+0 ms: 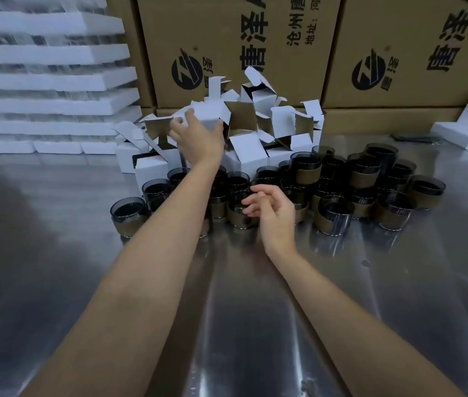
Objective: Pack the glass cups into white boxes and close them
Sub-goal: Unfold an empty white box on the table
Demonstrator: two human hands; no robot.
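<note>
Packing seems far from done. Many glass cups (pixel 364 173) stand unpacked mid-table (pixel 55 224), with open white boxes (pixel 258 150) heaped just behind them. The left hand (pixel 198 136) grips one box (pixel 208 117) on the heap. The right hand (pixel 270 204), loosely curled and empty, hovers over a near cup (pixel 237 209).

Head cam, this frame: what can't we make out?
All head view.
1. White box held by the left hand: contents hidden by the hand and the box walls.
2. Glass cups: some are covered by the left forearm, so no count is possible.
3. Right hand: touching the cup beneath or above it, unclear.
4. White stack, far left: blurred.
5. Brown cartons: tops cut by the frame edge.
</note>
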